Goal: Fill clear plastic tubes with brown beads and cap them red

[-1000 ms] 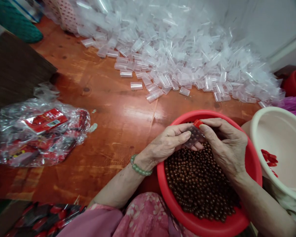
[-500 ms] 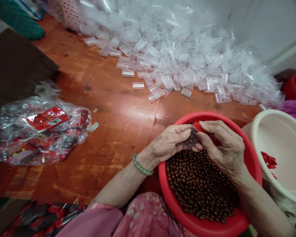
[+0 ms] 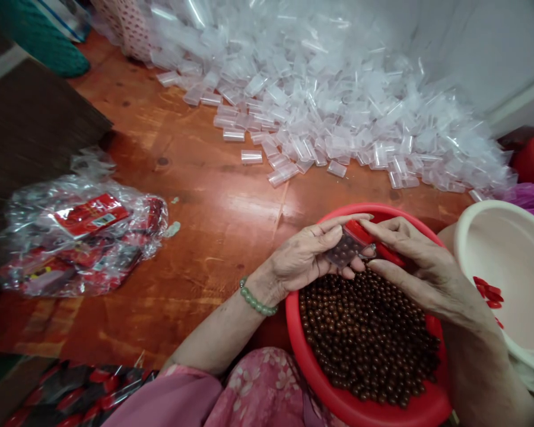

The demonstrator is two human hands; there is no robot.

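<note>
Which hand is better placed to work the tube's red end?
Probably the right hand: its fingers are at the red end, while the left hand is cradling the clear tube of beads.

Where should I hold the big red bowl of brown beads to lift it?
Probably hold the rim of the red plastic basin with both hands, on opposite sides, coming from outside. It is wide and round, and its rim stands clear of the brown beads, which lie loose and could roll, so keeping it level seems safest.
</note>
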